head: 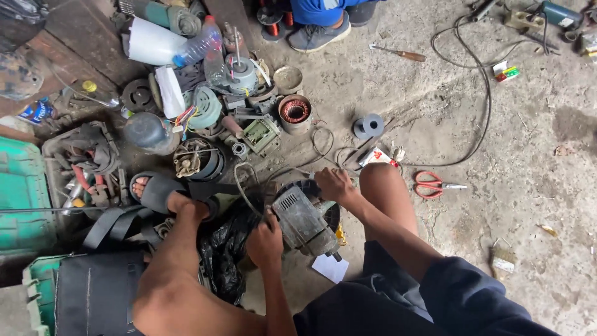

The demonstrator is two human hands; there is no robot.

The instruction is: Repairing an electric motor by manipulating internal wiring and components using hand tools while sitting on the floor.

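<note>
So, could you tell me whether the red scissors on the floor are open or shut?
Shut: the scissors lie flat, blades together in one point.

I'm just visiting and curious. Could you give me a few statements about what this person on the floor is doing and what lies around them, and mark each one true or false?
1. Both hands rest on a grey motor housing. True: left hand, right hand.
2. Red-handled scissors lie on the floor to the person's right. True.
3. The scissors are in the right hand. False: they lie apart, untouched.
4. A copper-wound stator sits among the parts ahead. True.
5. The screwdriver lies on the green crate. False: it lies on the bare floor.
</note>
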